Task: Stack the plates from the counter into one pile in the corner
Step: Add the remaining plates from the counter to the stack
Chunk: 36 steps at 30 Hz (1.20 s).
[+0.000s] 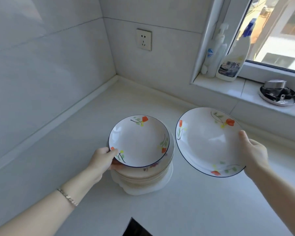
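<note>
A pile of plates (143, 178) stands on the white counter (194, 210), some way out from the wall corner. On top of it lies a white plate with red flowers and a dark rim (139, 141). My left hand (103, 160) grips that top plate at its near left rim, thumb on the upper face. My right hand (255, 154) holds a second, larger flowered plate (209, 141) by its right rim, tilted and in the air to the right of the pile.
The wall corner (116, 74) lies beyond the pile. A window sill (237, 91) on the right carries two cleaner bottles (232, 65) and a metal dish (278, 96). A wall socket (144, 39) sits above the counter. A dark cutout (134, 227) shows at the counter's near edge.
</note>
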Tool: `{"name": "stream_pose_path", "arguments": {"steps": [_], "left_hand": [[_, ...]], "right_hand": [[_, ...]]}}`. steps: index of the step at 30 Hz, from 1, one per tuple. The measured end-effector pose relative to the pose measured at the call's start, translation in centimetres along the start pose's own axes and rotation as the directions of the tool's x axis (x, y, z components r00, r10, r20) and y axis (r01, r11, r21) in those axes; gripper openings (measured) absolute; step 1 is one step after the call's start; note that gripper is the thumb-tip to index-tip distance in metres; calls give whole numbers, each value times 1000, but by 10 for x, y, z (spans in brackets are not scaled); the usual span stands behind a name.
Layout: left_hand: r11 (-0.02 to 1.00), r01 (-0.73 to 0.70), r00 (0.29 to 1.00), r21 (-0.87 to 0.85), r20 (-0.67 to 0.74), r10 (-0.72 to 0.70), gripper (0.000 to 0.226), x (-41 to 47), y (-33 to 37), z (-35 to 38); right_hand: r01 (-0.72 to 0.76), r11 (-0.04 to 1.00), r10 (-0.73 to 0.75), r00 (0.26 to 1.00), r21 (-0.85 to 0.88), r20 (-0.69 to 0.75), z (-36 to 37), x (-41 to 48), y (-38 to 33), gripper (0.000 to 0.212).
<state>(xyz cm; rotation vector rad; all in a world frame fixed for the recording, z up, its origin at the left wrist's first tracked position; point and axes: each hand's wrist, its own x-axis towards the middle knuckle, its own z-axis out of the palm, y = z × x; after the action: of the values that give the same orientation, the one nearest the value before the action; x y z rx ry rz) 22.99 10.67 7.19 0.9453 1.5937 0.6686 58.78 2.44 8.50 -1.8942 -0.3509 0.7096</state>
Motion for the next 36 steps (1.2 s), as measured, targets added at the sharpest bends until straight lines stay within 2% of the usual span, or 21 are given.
{"name": "stream_pose_path", "arguments": {"steps": [2, 5, 9, 11, 14, 16, 20, 25, 29, 36], "left_hand": [[985, -27, 999, 173, -16, 30, 21, 2, 0, -3], [891, -51, 998, 451, -8, 61, 23, 3, -1, -7], [799, -77, 996, 596, 13, 86, 29, 2, 0, -7], [779, -91, 994, 621, 5, 112, 32, 4, 1, -4], [813, -104, 991, 572, -10, 133, 33, 12, 5, 0], [866, -109, 992, 489, 3, 123, 33, 18, 8, 0], [976, -70, 995, 208, 79, 55, 35, 22, 10, 2], [998, 17, 981, -63, 194, -4, 35, 21, 10, -7], [998, 1, 970, -67, 241, 16, 32, 23, 13, -10], [996, -49, 989, -78, 139, 60, 24, 27, 10, -7]], "right_hand": [[3, 1000, -4, 1000, 10, 19, 6, 7, -4, 56], [13, 1000, -14, 998, 9, 68, 11, 11, -8, 56], [15, 1000, -16, 994, 4, 111, 25, 12, -11, 57], [46, 999, -47, 988, 6, 149, 39, 5, -16, 48], [140, 990, -139, 974, 6, 181, 69, -10, -24, 37], [193, 981, -188, 963, -7, 194, 94, -21, -29, 45], [218, 975, -202, 957, -54, 208, 139, -37, -39, 49], [244, 958, -213, 958, -153, 192, 168, -39, -39, 47], [296, 930, -261, 949, -219, 177, 174, -39, -36, 43], [382, 868, -343, 923, -319, 172, 179, -40, -30, 43]]}}
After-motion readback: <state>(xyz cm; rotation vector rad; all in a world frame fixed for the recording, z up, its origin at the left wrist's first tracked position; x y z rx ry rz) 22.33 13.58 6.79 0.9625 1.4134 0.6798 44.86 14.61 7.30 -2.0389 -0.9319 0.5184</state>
